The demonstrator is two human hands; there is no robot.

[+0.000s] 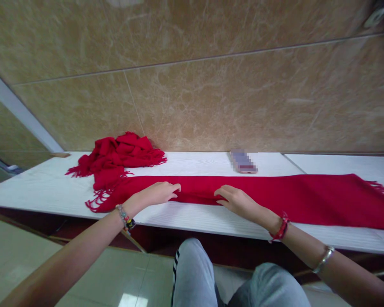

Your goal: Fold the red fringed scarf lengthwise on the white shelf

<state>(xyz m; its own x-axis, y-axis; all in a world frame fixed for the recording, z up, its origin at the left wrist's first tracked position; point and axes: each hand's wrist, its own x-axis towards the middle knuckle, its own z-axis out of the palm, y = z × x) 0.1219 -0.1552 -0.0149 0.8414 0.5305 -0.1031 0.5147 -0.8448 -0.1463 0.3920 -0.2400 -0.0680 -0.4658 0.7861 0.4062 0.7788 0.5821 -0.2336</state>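
A long red scarf [281,194] lies stretched lengthwise along the white countertop, with fringe at both ends. On its left part rests my left hand [158,193], its fingers bent and the thumb a little apart from them. My right hand [238,201] is over the near edge of the same scarf, close to the middle, with curved fingers and a gap between thumb and forefinger. Between the hands the cloth shows a slight crease. Neither hand visibly grips the cloth. A second red scarf [121,153] lies crumpled at the back left, touching the flat one's left end.
A phone [243,162], partly blurred out, lies on the white countertop [195,160] behind the scarf. A tan tiled wall [211,102] rises along the back edge. Open dark compartments [166,241] sit beneath the front edge, near my knees [195,273].
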